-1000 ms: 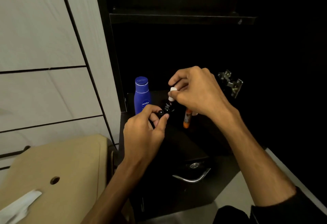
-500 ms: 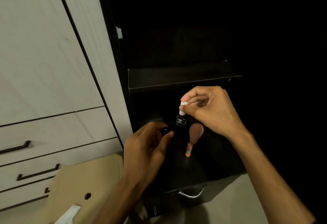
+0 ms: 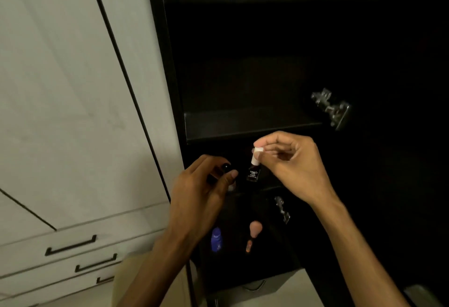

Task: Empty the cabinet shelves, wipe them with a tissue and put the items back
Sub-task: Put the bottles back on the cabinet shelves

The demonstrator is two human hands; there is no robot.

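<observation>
The right hand pinches the white cap of a small dark bottle, which hangs upright in the air just below the front edge of a dark cabinet shelf. The left hand is curled around a small black item, gripped between thumb and fingers just left of the bottle; what this item is cannot be made out in the dim light. Lower down, on a dark surface inside the cabinet, stand a blue lotion bottle and, near it to the right, a pinkish rounded thing on an orange-tipped stem. Metal hinges show on the cabinet's right side. White drawers with dark handles lie to the left.
</observation>
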